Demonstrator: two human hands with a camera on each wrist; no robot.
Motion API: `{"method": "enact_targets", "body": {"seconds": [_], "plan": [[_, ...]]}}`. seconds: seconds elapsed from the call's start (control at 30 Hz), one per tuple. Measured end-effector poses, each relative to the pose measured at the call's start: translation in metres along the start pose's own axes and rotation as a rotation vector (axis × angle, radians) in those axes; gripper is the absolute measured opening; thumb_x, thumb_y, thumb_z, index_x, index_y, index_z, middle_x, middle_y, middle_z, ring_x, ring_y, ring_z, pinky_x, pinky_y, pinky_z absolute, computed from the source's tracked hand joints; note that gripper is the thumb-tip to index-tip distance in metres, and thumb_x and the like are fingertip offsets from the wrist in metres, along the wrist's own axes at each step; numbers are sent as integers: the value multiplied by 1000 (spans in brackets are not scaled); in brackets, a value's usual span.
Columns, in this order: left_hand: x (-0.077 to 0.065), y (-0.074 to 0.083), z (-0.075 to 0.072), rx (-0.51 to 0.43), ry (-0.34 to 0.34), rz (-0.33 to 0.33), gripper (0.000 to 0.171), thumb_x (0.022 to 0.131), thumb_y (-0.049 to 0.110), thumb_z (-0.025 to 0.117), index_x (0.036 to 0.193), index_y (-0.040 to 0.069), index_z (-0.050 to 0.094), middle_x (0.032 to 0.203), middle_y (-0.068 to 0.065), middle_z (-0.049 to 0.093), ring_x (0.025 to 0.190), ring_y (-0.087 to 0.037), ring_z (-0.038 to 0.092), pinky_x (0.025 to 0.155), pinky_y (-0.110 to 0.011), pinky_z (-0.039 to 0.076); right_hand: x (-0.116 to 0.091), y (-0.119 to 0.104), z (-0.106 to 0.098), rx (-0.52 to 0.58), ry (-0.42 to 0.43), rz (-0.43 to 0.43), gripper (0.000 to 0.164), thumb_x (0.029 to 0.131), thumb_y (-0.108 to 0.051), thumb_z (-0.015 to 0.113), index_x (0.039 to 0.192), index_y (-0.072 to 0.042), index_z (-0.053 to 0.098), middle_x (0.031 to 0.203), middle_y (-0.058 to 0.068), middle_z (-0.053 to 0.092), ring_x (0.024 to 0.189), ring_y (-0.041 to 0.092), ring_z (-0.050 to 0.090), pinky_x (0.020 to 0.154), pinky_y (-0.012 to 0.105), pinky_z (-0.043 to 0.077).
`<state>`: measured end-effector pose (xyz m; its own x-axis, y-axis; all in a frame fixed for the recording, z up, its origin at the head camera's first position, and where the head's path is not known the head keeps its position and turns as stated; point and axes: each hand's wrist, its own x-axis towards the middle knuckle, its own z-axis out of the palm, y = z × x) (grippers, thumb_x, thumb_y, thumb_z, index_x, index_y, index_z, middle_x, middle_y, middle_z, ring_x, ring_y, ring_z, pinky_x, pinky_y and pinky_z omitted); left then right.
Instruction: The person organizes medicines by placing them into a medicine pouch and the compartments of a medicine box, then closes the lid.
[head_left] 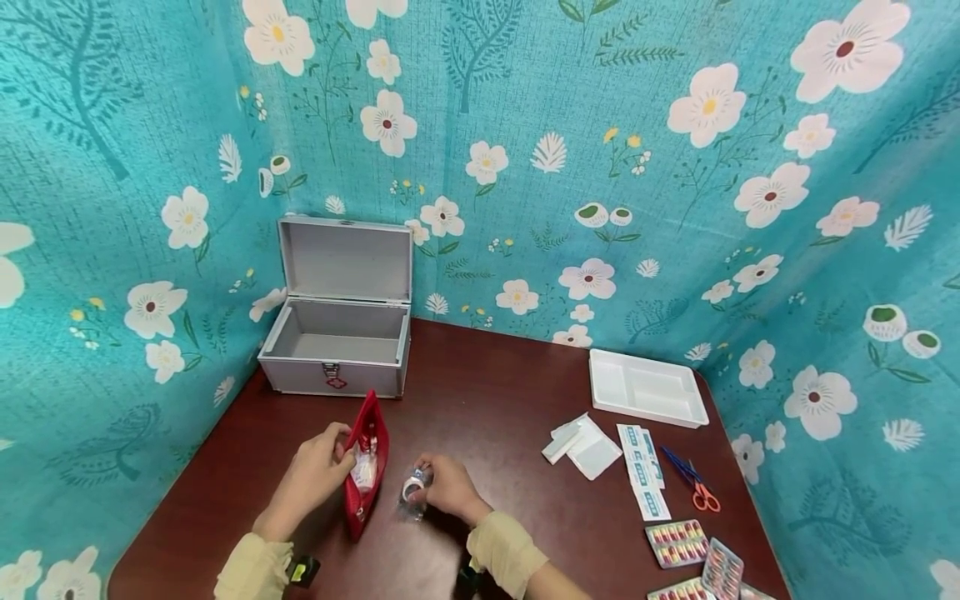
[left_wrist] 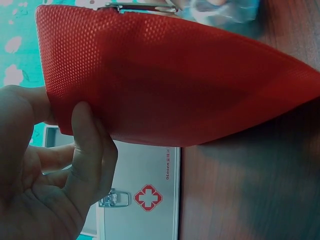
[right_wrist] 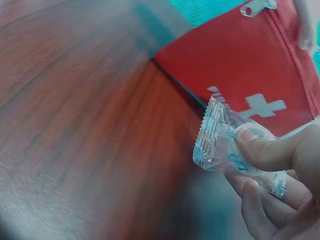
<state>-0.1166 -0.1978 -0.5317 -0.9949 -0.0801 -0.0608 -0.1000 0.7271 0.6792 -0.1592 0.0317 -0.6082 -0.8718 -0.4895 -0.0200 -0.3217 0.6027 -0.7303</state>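
My left hand (head_left: 317, 468) pinches the edge of a red zippered first-aid pouch (head_left: 382, 450), which stands upright with its mouth open. Inside lie white and clear-wrapped items (head_left: 364, 468). In the left wrist view, thumb and fingers (left_wrist: 89, 145) grip one end of the pouch (left_wrist: 165, 85). Just right of it, my right hand (head_left: 450, 490) holds a small white roll in a clear wrapper (head_left: 413, 488). From the right wrist, the wrapped roll (right_wrist: 215, 140) shows crimped ends and blue print, its thumb on top, overlapping the pouch's white cross (right_wrist: 260, 106).
An open silver first-aid case (head_left: 337, 350) stands at the back left. On the right are a white tray (head_left: 648, 412), white packets (head_left: 592, 450), printed strips (head_left: 642, 471), orange-handled scissors (head_left: 703, 496) and several capsule blister packs (head_left: 677, 543). A patterned curtain (head_left: 525, 208) surrounds the table.
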Motion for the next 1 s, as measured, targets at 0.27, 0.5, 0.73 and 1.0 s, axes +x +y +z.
{"method": "enact_targets", "body": {"seconds": [0.27,0.5,0.73,1.0], "plan": [[1,0,1,10,16,18,38,89,11,66,124,1,55,78,-5,54,63,-14,48,52,-24,40,2,-2,-18,217,18,55,27,74,-4,84,97,2,71,83,11,75,75,4,65,67,18,50],[0,0,1,8,12,11,38,88,11,65,124,1,55,77,-5,54,61,-14,48,51,-25,40,0,-7,-27,240,31,75,20,74,-4,83,89,-1,70,78,10,75,67,0,59,61,17,47],[0,1,1,8,20,17,38,88,10,65,124,1,56,76,-5,54,61,-13,47,51,-24,40,6,-14,-35,232,116,21,19,74,-7,84,86,-1,71,76,9,74,63,-2,55,57,16,46],[0,2,0,5,16,18,38,88,11,66,124,1,56,76,-5,54,61,-13,47,50,-24,40,15,-26,-47,182,204,27,19,76,-9,83,90,-2,74,81,9,77,73,4,65,68,18,48]]}}
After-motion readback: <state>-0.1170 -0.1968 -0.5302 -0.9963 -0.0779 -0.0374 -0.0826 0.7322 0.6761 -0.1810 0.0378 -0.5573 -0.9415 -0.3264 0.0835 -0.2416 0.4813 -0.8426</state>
